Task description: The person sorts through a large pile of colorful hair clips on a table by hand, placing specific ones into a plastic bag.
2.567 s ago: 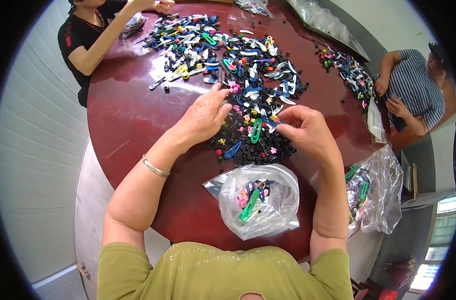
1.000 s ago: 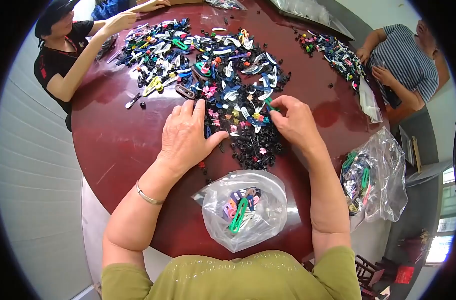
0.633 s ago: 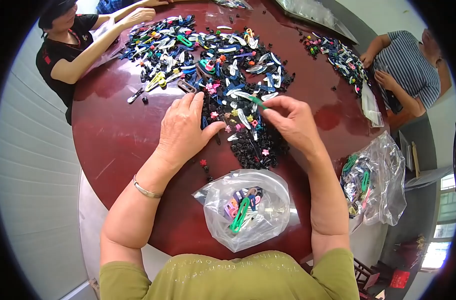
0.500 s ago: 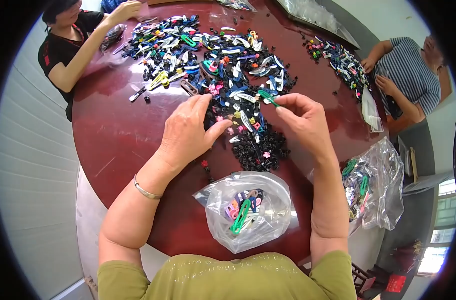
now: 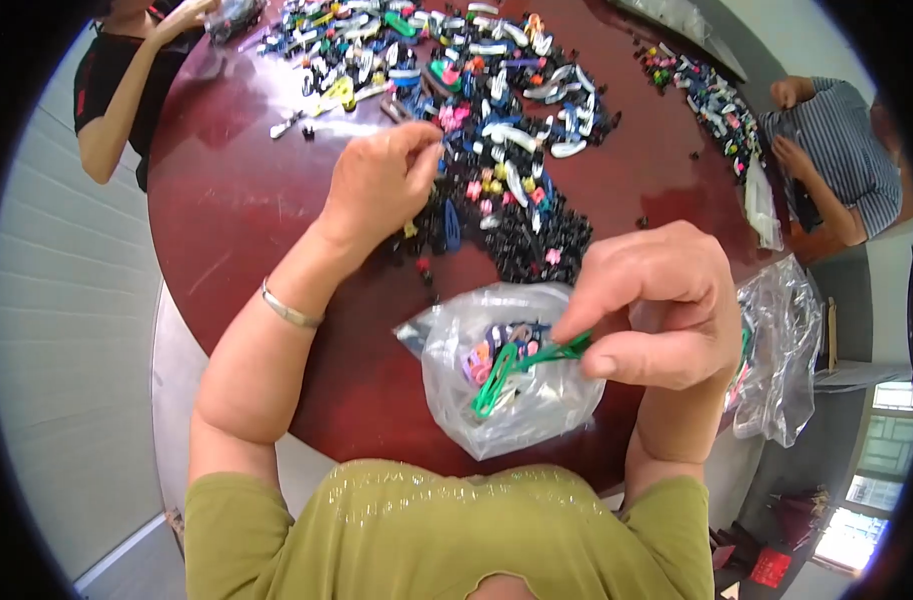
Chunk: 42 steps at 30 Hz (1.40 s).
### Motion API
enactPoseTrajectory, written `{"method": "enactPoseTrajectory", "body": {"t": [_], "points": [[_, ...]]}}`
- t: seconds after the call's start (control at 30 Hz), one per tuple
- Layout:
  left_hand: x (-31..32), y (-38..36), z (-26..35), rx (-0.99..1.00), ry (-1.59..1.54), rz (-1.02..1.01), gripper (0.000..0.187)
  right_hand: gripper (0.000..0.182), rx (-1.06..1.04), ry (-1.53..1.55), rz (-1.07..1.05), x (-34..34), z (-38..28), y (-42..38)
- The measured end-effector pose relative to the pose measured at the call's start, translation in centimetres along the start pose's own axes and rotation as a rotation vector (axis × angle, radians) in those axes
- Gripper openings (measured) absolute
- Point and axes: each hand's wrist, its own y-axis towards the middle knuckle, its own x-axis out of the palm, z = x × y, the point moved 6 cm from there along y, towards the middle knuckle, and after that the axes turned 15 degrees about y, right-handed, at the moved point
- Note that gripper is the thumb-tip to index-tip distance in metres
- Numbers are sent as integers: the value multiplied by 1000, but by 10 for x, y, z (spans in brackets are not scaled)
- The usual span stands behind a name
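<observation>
My right hand (image 5: 667, 310) is close to the camera over the right side of an open clear plastic bag (image 5: 567, 415). Between its thumb and forefinger is a green hair clip (image 5: 549, 353), slightly blurred. Another green snap clip (image 5: 491, 392) lies in the bag among pink, purple, white and dark clips. My left hand (image 5: 382, 185) is at the left edge of the big pile of hair clips (image 5: 512, 135), fingers curled and pressed together. Whatever its fingertips pinch, if anything, is hidden. A dark blue snap clip (image 5: 452, 225) lies just right of its wrist.
Small black claw clips (image 5: 532, 245) are heaped behind the bag on the round dark red table (image 5: 237, 210). A second filled bag (image 5: 777, 350) is at the right. Two people sit across, one by a smaller clip pile (image 5: 717, 110). A tray (image 5: 677, 25) stands at the back.
My right hand has come from the pile toward me, carrying the green clip over the bag. My left hand has closed its fingers at the pile's edge. The view has shifted.
</observation>
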Motion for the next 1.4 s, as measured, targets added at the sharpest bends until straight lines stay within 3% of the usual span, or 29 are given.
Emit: {"method": "enactPoseTrajectory", "body": {"t": [0.07, 0.17, 0.2, 0.27, 0.37, 0.47, 0.57, 0.67, 0.7, 0.77, 0.8, 0.87, 1.0, 1.03, 1.1, 1.2, 1.23, 1.3, 1.33, 1.4], "points": [[2, -2, 0, 15, -25, 12, 16, 19, 158, -74, 7, 3, 7, -1], [0, -1, 1, 24, -10, 37, 15, 16, 263, 46, 404, -18, 22, -2], [1, -1, 2, 25, -5, 26, 15, 14, 125, -217, 434, -34, 32, 4], [0, 0, 2, 31, 8, 19, 14, 13, 192, -276, 537, -58, 60, 4], [-5, 0, 10, 85, 16, 84, 12, 15, 115, -596, 520, -75, 84, 4], [-15, 0, 19, 118, 6, 91, 14, 16, 162, -342, 492, -70, 82, 4], [-36, -4, 40, -49, -199, -139, 17, 15, 279, -111, 399, -50, 65, 6], [-54, -9, 65, -146, -551, -612, 32, 28, 364, -11, 236, -33, 41, -9], [-51, -19, 61, -69, -621, -718, 34, 36, 336, -185, 153, -30, 30, -10], [-64, -29, 77, 121, -407, -812, 32, 51, 369, -488, 22, -16, 15, -13], [-69, -31, 89, 217, -252, -825, 32, 38, 165, -707, 25, -8, 13, -17], [-63, -35, 96, 258, -220, -802, 32, 24, 270, -881, 27, -2, 15, -22], [-79, -32, 95, 99, -457, -661, 27, 19, 118, -680, 115, -12, -2, -23], [-82, -32, 91, -3, -507, -697, 28, 14, 295, -502, 173, -12, -10, -23], [-85, -31, 86, -174, -640, -760, 31, 15, 307, -351, 211, -14, -12, -25], [-81, -31, 89, -224, -696, -871, 38, 15, 307, -247, 185, -13, -5, -25], [-81, -36, 88, -206, -822, -897, 33, 16, 277, -255, 138, -10, -10, -25], [-91, -35, 97, 204, -795, -781, 24, 19, 219, -253, 77, -1, -20, -27], [-91, -41, 98, 129, -878, -886, 23, 20, 211, -224, 30, -1, -19, -27], [-93, -42, 108, 370, -917, -932, 21, 21, 198, -161, -62, -2, -17, -27]]}}
